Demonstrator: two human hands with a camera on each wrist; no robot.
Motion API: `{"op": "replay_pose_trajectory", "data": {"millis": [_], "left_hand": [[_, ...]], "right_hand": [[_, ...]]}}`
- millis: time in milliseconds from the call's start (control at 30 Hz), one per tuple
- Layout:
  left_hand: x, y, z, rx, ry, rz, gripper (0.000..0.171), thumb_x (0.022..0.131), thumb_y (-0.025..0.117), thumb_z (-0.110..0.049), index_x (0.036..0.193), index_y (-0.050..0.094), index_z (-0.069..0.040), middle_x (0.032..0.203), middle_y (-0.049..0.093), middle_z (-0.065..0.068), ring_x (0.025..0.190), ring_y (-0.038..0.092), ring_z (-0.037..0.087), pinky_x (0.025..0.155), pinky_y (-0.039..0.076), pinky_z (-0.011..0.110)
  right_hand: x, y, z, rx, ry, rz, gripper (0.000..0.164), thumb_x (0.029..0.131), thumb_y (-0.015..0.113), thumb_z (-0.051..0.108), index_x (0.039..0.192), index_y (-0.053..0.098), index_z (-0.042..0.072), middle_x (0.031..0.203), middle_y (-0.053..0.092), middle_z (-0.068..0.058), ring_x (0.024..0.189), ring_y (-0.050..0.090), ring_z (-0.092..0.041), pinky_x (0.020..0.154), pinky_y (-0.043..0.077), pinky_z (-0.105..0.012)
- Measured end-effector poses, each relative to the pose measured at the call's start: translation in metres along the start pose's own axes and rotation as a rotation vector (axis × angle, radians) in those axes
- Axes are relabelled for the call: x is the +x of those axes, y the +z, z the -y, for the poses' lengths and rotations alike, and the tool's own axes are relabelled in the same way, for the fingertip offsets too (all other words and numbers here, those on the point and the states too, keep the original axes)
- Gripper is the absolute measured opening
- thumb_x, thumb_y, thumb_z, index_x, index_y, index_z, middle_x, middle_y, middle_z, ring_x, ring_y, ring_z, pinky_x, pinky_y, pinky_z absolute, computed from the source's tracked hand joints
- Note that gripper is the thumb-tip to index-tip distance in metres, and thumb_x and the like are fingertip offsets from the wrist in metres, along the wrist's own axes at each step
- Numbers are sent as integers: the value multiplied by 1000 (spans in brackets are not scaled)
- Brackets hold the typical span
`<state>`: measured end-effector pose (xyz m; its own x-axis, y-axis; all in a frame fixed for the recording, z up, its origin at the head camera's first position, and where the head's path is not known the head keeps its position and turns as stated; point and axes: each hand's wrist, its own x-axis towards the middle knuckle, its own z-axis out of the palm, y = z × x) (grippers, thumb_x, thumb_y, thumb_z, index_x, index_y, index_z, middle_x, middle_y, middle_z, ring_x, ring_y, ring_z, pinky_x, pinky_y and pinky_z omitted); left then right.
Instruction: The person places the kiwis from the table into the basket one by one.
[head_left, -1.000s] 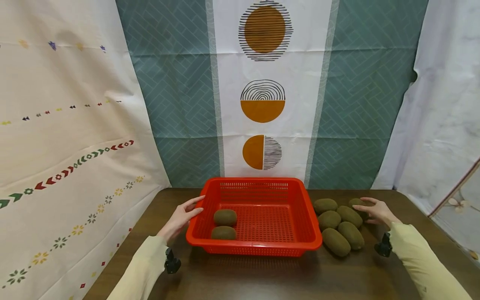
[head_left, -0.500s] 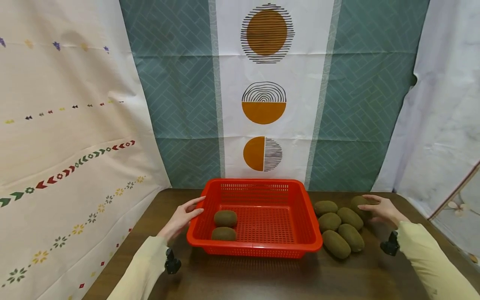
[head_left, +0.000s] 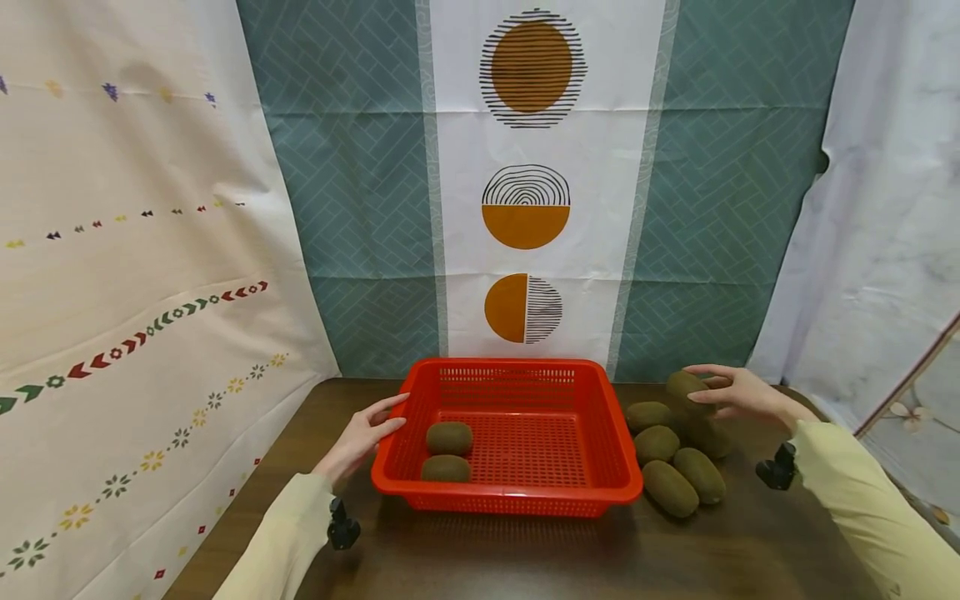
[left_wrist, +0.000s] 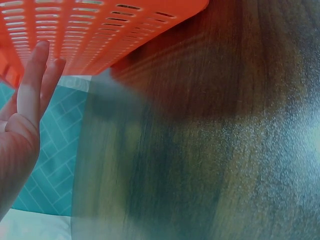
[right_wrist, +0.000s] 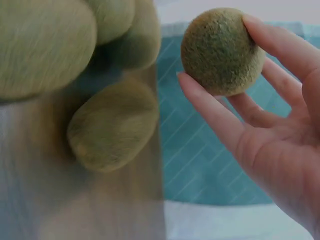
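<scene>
Between the thumb and fingers of my right hand [head_left: 742, 393] is a brown, fuzzy kiwi [head_left: 685, 390], held up above the other fruit. The right wrist view shows this kiwi [right_wrist: 220, 52] from its rounded end, pinched by the fingertips. Several more kiwis [head_left: 670, 488] lie close together on the table to the right of the red plastic basket [head_left: 517, 490]. Inside the basket, two kiwis [head_left: 448, 437] sit one in front of the other at the left. My left hand [head_left: 360, 440] touches the basket's left side, its extended fingers [left_wrist: 33, 82] against the slotted wall.
The dark wooden table [head_left: 495, 558] has rounded back corners. Behind it hangs a teal and white patterned curtain [head_left: 352, 208], with a cream cloth [head_left: 150, 333] at the left and a pale cloth [head_left: 885, 250] at the right.
My right hand has taken the rear kiwi from the pile, raised it and moved it left over the others. The left hand stays at the basket's side.
</scene>
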<state>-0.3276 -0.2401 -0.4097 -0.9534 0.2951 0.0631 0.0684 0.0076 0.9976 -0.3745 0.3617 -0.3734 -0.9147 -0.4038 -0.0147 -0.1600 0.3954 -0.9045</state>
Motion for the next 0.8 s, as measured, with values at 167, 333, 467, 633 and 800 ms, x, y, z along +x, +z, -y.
{"op": "replay_pose_trajectory", "data": {"millis": [167,333,467,633,800], "left_hand": [[0,-1,0,-6,-10,-1,55,88,60,-11,137,36,-3,124,45,27,101,53,41,75,47,49],[-1,-1,1,-7,-15,5,55,88,59,-10,138,35,-3,124,45,28,101,53,41,75,47,49],[0,-2,2,-12,-10,9,56,88,59,-11,138,34,-3,125,44,28,102,52,42,75,47,48],[0,-3,2,-15,-11,6,56,88,59,-11,138,35,-3,125,44,28,102,52,42,75,47,49],[2,-2,1,-10,-15,12,56,89,58,-10,138,34,-4,126,43,28,102,52,42,76,47,48]], "right_hand": [[7,11,18,-43,-44,87,58,88,60,12,138,32,0,133,19,-38,111,45,-37,78,46,-51],[15,23,35,-87,-74,156,55,87,61,13,137,38,8,136,25,-28,112,43,-36,79,47,-45],[24,35,52,-83,-109,221,52,87,61,11,135,42,12,135,28,-25,111,43,-37,76,48,-44],[35,55,80,-64,-124,322,53,86,62,11,135,42,12,135,32,-21,110,43,-38,76,47,-47],[48,78,99,-37,-131,406,52,85,63,9,134,44,10,135,33,-17,120,31,-35,78,47,-48]]}}
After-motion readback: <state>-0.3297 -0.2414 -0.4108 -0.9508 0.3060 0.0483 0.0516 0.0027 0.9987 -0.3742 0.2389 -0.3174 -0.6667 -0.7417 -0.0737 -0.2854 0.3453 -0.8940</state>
